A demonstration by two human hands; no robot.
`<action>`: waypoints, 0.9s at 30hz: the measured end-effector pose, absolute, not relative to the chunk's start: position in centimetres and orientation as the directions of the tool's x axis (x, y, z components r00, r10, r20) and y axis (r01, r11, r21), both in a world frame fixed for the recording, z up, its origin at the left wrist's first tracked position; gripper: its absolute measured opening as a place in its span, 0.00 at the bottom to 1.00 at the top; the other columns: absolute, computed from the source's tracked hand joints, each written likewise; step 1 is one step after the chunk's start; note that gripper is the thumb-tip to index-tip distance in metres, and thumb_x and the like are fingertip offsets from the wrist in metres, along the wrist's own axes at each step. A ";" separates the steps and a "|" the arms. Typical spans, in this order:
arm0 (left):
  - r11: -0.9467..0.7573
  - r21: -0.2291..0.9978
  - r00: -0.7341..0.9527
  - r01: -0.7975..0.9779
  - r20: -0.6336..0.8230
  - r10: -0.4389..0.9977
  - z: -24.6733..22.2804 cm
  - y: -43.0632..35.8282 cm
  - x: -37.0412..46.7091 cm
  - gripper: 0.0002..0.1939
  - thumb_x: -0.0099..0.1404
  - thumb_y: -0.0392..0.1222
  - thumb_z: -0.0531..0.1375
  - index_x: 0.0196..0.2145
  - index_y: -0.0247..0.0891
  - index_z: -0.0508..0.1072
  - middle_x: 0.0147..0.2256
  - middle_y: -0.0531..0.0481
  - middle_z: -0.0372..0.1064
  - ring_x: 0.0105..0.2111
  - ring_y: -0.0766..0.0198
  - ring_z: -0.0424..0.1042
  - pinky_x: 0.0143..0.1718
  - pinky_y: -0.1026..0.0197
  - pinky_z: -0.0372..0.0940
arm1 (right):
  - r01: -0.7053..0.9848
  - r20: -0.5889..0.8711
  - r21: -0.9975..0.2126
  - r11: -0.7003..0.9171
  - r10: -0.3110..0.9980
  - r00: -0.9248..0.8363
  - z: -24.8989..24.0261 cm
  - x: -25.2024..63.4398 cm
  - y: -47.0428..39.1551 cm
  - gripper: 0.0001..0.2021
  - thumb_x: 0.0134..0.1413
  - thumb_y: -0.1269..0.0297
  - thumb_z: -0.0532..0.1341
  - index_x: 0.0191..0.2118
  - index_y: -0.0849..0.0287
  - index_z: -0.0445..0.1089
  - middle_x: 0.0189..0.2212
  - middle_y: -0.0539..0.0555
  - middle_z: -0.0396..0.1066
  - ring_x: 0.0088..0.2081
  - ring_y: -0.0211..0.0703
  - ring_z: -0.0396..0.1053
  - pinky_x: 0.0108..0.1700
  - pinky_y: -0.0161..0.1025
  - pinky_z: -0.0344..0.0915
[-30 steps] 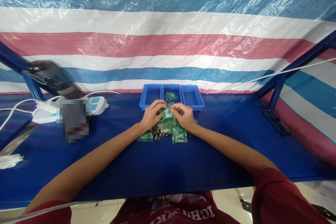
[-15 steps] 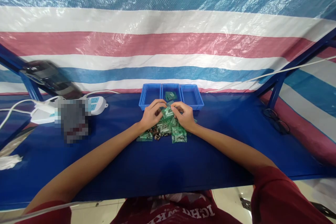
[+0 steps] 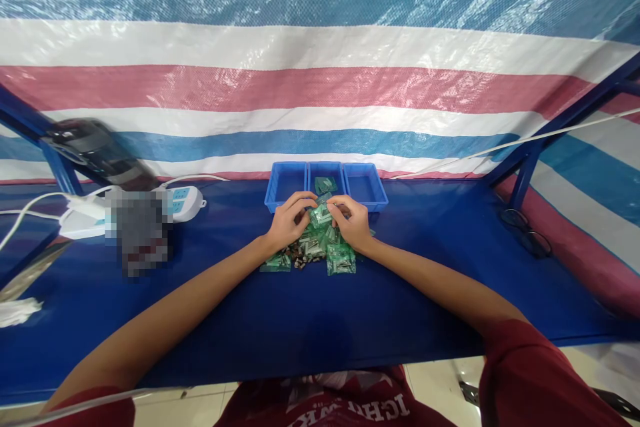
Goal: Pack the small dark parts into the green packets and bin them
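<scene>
Both hands meet over a pile of small green plastic bags (image 3: 341, 259) that hold slim metallic pieces. My left hand (image 3: 290, 220) has its fingers curled and closed at the left edge of a green bag (image 3: 320, 215). From the other side, my right hand (image 3: 352, 221) pinches the same bag between thumb and forefinger. Small brown and metallic pieces (image 3: 299, 258) lie loose in front of the pile. Just beyond the hands stand three joined blue bins; the middle bin (image 3: 326, 169) contains a green bag. My fingertips are partly hidden.
The left bin (image 3: 286, 180) and right bin (image 3: 369, 187) flank the middle one. At left on the blue table (image 3: 320, 327) are a white power strip (image 3: 185, 203), cables, a dark bottle (image 3: 100, 150) and a blurred dark object (image 3: 141, 230). Eyeglasses (image 3: 527, 233) lie at right.
Both hands keep nearly the same place, with only a slight shift of the fingers at the green bag. The whole view has moved a little.
</scene>
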State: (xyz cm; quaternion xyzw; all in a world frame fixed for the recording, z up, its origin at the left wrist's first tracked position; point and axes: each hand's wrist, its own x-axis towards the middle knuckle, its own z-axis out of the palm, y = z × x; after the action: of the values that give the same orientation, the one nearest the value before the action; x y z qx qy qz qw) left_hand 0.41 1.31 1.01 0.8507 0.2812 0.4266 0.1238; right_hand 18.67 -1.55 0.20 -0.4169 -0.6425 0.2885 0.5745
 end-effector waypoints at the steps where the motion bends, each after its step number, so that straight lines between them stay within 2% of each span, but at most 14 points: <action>1: -0.812 0.446 0.475 0.376 0.660 0.582 1.0 1.3 0.4 0.10 0.64 0.31 0.51 0.40 0.38 0.68 0.46 0.44 0.67 0.22 0.73 0.62 0.27 0.65 0.62 | 0.196 0.488 -0.857 0.477 0.873 0.009 0.1 18.7 -1.5 0.10 0.59 0.55 0.56 0.36 0.57 0.68 0.21 0.48 0.66 0.18 0.36 0.64 0.22 0.35 0.63; 9: -0.825 0.402 0.460 0.398 0.691 0.558 0.8 1.6 0.5 0.10 0.62 0.28 0.52 0.38 0.38 0.68 0.42 0.45 0.67 0.23 0.73 0.61 0.27 0.67 0.61 | 0.185 0.473 -0.863 0.471 0.880 -0.037 0.3 18.7 -1.7 0.10 0.59 0.56 0.57 0.37 0.57 0.68 0.20 0.47 0.66 0.18 0.36 0.65 0.22 0.35 0.63; 20: -0.828 0.395 0.464 0.398 0.692 0.554 0.6 1.6 0.3 0.15 0.58 0.24 0.50 0.39 0.37 0.68 0.42 0.46 0.68 0.25 0.72 0.63 0.27 0.67 0.61 | 0.276 0.569 -0.765 0.582 0.811 -0.134 0.4 18.9 -1.8 0.10 0.58 0.57 0.59 0.37 0.59 0.70 0.26 0.52 0.71 0.22 0.36 0.65 0.27 0.35 0.65; 23: -0.827 0.394 0.463 0.401 0.692 0.554 0.7 1.5 0.3 0.15 0.60 0.25 0.50 0.39 0.37 0.69 0.42 0.45 0.68 0.29 0.70 0.66 0.30 0.66 0.63 | 0.271 0.587 -0.748 0.605 0.795 -0.153 0.4 18.9 -1.7 0.10 0.57 0.58 0.59 0.38 0.59 0.71 0.26 0.52 0.70 0.23 0.36 0.65 0.28 0.35 0.65; 27: -0.841 0.375 0.475 0.389 0.701 0.532 0.8 1.5 0.2 0.17 0.63 0.27 0.48 0.43 0.37 0.71 0.44 0.44 0.69 0.41 0.64 0.70 0.38 0.62 0.66 | 0.287 0.570 -0.764 0.578 0.813 -0.120 0.3 18.8 -1.6 0.09 0.57 0.59 0.59 0.37 0.59 0.71 0.26 0.52 0.70 0.23 0.36 0.65 0.28 0.35 0.65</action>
State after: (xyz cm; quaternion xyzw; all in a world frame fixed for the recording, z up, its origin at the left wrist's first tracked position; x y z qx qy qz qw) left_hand 0.24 1.51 0.76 0.8549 0.2694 0.4357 0.0823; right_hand 18.79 -1.65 0.31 -0.3889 -0.7072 0.2444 0.5375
